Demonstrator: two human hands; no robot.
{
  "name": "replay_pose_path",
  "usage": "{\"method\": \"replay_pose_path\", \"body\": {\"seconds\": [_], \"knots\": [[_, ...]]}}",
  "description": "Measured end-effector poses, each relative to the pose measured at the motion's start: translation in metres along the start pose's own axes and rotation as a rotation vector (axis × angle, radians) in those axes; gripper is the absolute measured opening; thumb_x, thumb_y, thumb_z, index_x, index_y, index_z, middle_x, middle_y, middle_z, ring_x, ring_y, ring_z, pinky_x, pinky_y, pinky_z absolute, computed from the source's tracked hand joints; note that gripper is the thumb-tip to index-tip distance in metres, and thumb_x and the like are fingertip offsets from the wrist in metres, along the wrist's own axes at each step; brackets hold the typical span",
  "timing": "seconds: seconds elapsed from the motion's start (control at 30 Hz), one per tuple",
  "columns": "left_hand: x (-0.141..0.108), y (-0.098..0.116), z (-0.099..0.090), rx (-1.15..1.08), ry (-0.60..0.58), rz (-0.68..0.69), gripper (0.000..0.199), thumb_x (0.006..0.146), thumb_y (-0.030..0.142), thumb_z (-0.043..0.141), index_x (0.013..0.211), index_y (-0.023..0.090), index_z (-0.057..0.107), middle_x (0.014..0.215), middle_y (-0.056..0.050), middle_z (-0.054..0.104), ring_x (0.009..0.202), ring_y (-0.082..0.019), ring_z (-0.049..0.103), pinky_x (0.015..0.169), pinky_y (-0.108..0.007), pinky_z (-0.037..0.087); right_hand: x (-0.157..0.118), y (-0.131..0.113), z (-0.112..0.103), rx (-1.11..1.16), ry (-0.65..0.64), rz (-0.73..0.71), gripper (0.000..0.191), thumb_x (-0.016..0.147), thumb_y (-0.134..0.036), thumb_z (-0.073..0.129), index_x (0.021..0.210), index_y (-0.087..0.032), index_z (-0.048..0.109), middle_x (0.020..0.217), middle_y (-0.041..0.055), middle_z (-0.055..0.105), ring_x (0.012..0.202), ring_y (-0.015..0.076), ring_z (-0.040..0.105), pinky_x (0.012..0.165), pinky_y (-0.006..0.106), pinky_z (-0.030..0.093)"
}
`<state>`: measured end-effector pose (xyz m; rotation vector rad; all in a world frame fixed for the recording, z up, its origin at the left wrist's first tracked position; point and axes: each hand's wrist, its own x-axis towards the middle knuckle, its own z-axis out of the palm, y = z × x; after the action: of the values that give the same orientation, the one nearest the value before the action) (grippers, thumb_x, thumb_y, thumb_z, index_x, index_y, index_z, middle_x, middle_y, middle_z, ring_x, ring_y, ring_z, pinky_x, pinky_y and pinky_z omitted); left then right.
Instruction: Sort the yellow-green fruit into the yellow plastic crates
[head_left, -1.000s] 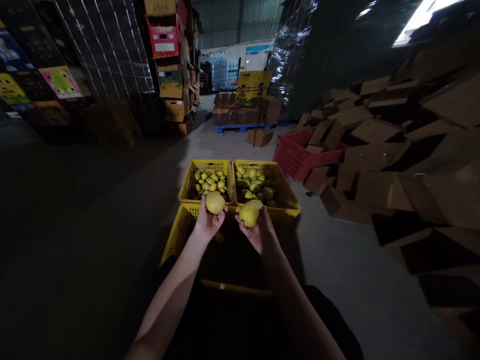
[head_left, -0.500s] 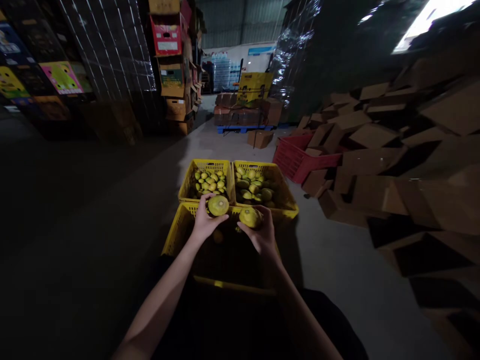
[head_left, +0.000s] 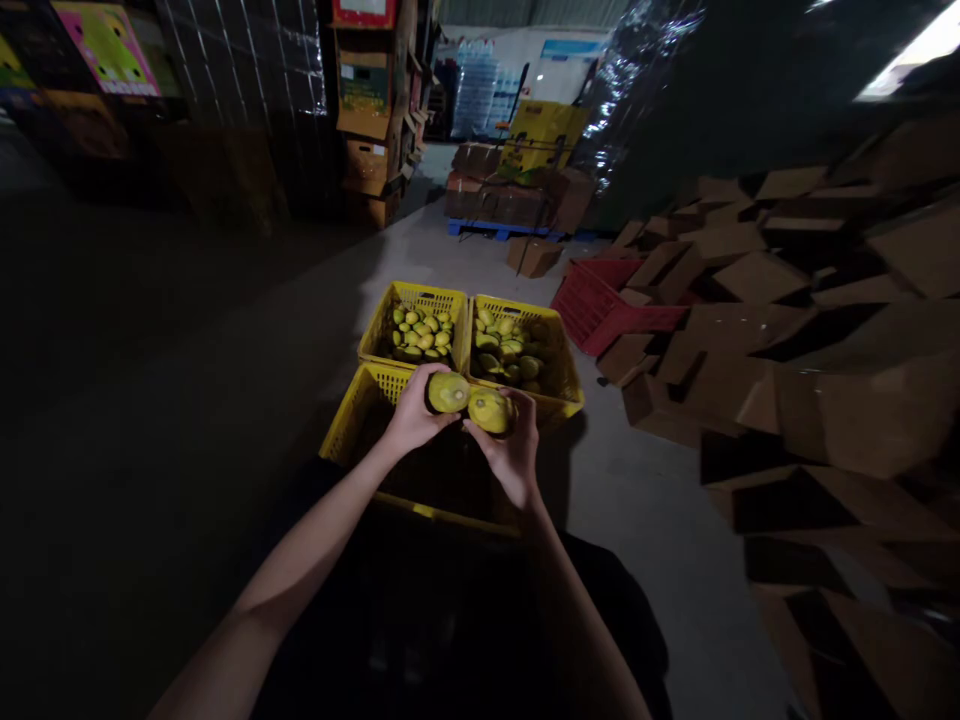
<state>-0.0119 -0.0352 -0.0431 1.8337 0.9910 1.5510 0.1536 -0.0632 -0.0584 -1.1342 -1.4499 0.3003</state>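
Observation:
My left hand (head_left: 417,412) is wrapped round a yellow-green fruit (head_left: 448,392), its rounded end facing me. Close beside it, my right hand (head_left: 514,446) grips a second yellow-green fruit (head_left: 489,410). The two fruits are side by side, nearly or just touching, above the near yellow crate (head_left: 341,425), whose inside is dark. Behind it stand two more yellow crates: the left one (head_left: 375,325) holds several yellow-green fruits (head_left: 424,330), and the right one (head_left: 564,375) holds several more (head_left: 510,345).
A red crate (head_left: 592,305) stands right of the yellow ones, against a large heap of cardboard boxes (head_left: 750,350). Farther back, a blue pallet (head_left: 502,230) bears boxes, with a loose carton (head_left: 534,257) in front. Stacked boxes (head_left: 365,130) rise at the back left.
My hands have brought the two fruits closer together. The view has shifted and tilted, so the crates appear higher in it.

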Motion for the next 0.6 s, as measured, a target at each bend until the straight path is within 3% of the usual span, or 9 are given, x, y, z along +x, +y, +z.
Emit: {"method": "replay_pose_path", "body": {"seconds": [0.3, 0.6], "knots": [[-0.026, -0.012, -0.012, -0.094, 0.018, -0.042, 0.062, 0.058, 0.032, 0.083, 0.109, 0.02, 0.049, 0.111, -0.009, 0.057, 0.105, -0.025, 0.056, 0.095, -0.039, 0.041, -0.007, -0.013, 0.0, -0.054, -0.102, -0.126, 0.046, 0.067, -0.032, 0.075, 0.105, -0.025, 0.051, 0.104, 0.0064, 0.059, 0.097, 0.0253, 0.058, 0.089, 0.044, 0.048], [-0.039, -0.035, -0.016, -0.077, -0.008, -0.152, 0.069, 0.048, 0.045, 0.086, 0.102, 0.021, 0.051, 0.105, -0.007, 0.059, 0.101, -0.025, 0.057, 0.094, -0.041, 0.042, -0.026, 0.009, 0.018, 0.096, -0.138, 0.092, 0.056, 0.057, -0.041, 0.08, 0.1, -0.023, 0.051, 0.1, 0.0061, 0.06, 0.093, 0.0255, 0.057, 0.088, 0.045, 0.047]]}}
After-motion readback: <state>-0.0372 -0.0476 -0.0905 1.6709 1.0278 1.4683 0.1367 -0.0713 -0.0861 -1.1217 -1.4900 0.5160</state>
